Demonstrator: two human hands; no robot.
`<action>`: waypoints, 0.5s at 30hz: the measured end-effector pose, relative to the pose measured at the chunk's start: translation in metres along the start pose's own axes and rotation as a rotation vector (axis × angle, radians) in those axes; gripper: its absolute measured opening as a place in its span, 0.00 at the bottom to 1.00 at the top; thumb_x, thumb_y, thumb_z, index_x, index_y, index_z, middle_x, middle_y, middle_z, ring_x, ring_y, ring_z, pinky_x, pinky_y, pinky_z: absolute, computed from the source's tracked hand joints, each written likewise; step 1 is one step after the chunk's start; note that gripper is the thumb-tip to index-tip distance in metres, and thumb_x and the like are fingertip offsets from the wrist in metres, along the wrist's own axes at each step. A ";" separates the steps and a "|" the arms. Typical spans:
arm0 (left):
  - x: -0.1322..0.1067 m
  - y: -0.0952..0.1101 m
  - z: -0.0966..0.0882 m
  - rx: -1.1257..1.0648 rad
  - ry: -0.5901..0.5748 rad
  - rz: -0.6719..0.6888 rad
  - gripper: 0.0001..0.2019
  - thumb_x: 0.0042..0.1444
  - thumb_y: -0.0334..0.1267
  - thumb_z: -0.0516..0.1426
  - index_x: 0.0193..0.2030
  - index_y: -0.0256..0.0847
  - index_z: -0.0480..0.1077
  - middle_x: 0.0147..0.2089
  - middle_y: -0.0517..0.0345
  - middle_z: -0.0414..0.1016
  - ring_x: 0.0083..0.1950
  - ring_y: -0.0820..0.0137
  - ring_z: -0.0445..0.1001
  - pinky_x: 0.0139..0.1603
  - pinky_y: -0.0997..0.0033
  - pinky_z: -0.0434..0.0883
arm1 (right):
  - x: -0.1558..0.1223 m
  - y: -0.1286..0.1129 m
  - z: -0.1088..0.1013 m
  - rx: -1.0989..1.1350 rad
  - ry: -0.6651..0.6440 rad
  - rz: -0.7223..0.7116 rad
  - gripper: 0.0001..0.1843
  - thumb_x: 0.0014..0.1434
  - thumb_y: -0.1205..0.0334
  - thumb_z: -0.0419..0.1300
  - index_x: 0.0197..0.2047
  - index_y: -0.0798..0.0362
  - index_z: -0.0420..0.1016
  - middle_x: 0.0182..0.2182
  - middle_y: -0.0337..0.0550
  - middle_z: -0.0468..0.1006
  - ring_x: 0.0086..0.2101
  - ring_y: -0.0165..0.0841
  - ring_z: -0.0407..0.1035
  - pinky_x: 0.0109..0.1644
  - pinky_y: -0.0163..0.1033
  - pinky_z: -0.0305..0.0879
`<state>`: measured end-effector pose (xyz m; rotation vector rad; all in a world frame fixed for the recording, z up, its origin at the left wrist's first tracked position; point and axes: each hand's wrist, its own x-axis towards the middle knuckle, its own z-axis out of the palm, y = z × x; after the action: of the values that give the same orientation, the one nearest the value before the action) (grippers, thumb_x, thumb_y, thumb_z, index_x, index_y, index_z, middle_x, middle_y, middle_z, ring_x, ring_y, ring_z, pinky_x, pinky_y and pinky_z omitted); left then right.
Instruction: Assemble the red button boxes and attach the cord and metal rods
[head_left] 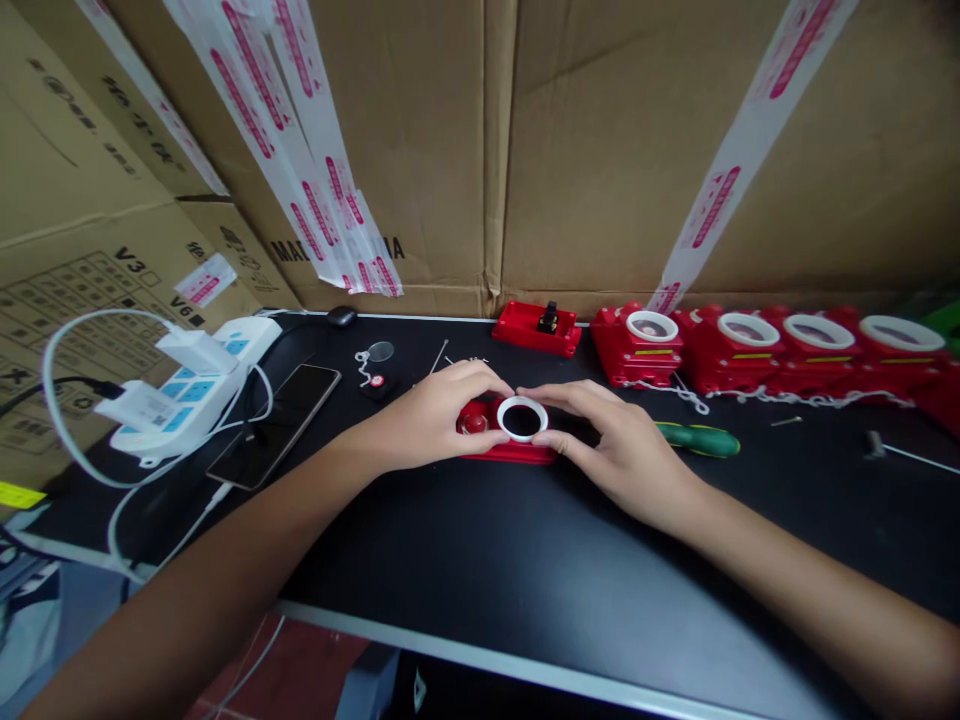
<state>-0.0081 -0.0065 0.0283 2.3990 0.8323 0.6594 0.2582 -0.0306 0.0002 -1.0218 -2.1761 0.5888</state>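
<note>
A white ring [523,438] with a dark opening sits over a small red housing part [510,456] on the black table. My left hand [442,412] curves round the ring's left side, thumb at its near edge and fingers at the far edge. From the right, my right hand [619,435] pinches the same ring between thumb and fingers. A round red knob [475,420] shows on the housing beside my left thumb. How the ring sits against the red part cannot be made out. A green screwdriver handle [701,440] lies just beyond my right hand.
Red housings [637,355] with white rings line the back right. Behind my hands is an open red box half [536,328]. A clear disc [380,352], a phone [277,425] and a power strip [195,390] lie left. Cardboard [600,150] walls the back.
</note>
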 end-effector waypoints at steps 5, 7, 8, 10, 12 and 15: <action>-0.001 -0.003 0.001 -0.015 -0.005 -0.004 0.16 0.65 0.39 0.65 0.58 0.41 0.75 0.56 0.50 0.77 0.56 0.63 0.76 0.58 0.60 0.73 | 0.002 0.002 0.001 0.027 0.001 0.007 0.19 0.71 0.56 0.64 0.63 0.48 0.76 0.57 0.46 0.82 0.56 0.41 0.75 0.62 0.50 0.72; -0.001 -0.005 0.002 -0.011 -0.004 0.000 0.15 0.66 0.40 0.65 0.57 0.41 0.75 0.56 0.50 0.78 0.56 0.63 0.76 0.58 0.60 0.73 | 0.001 0.003 0.002 0.042 -0.006 0.011 0.20 0.72 0.56 0.64 0.64 0.47 0.75 0.57 0.46 0.81 0.57 0.41 0.74 0.62 0.50 0.72; -0.001 -0.006 0.002 -0.009 -0.005 0.004 0.15 0.66 0.41 0.65 0.57 0.41 0.75 0.56 0.50 0.78 0.56 0.63 0.76 0.58 0.60 0.73 | 0.001 0.004 0.003 0.048 -0.012 0.010 0.20 0.72 0.57 0.63 0.64 0.47 0.75 0.58 0.47 0.81 0.57 0.41 0.74 0.63 0.51 0.72; -0.002 -0.007 0.002 -0.005 -0.010 0.006 0.15 0.66 0.41 0.65 0.57 0.41 0.75 0.56 0.50 0.77 0.55 0.63 0.77 0.58 0.61 0.73 | 0.000 0.005 0.003 0.052 -0.023 0.003 0.20 0.72 0.58 0.63 0.65 0.46 0.74 0.59 0.47 0.80 0.59 0.42 0.73 0.64 0.52 0.71; -0.001 -0.007 0.002 -0.004 -0.016 0.009 0.15 0.66 0.41 0.65 0.57 0.41 0.74 0.56 0.50 0.77 0.55 0.64 0.77 0.57 0.61 0.74 | 0.000 0.005 0.004 0.051 -0.028 -0.005 0.20 0.73 0.59 0.62 0.66 0.46 0.73 0.60 0.48 0.79 0.59 0.43 0.72 0.65 0.54 0.70; -0.001 -0.007 0.002 0.000 -0.018 0.011 0.16 0.66 0.41 0.65 0.58 0.41 0.74 0.56 0.50 0.77 0.55 0.64 0.77 0.57 0.61 0.74 | -0.001 0.003 0.003 0.041 -0.033 -0.008 0.20 0.73 0.60 0.62 0.66 0.46 0.73 0.60 0.48 0.79 0.59 0.44 0.72 0.65 0.56 0.71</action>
<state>-0.0104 -0.0032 0.0220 2.4075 0.8117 0.6416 0.2576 -0.0298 -0.0037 -0.9875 -2.1873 0.6481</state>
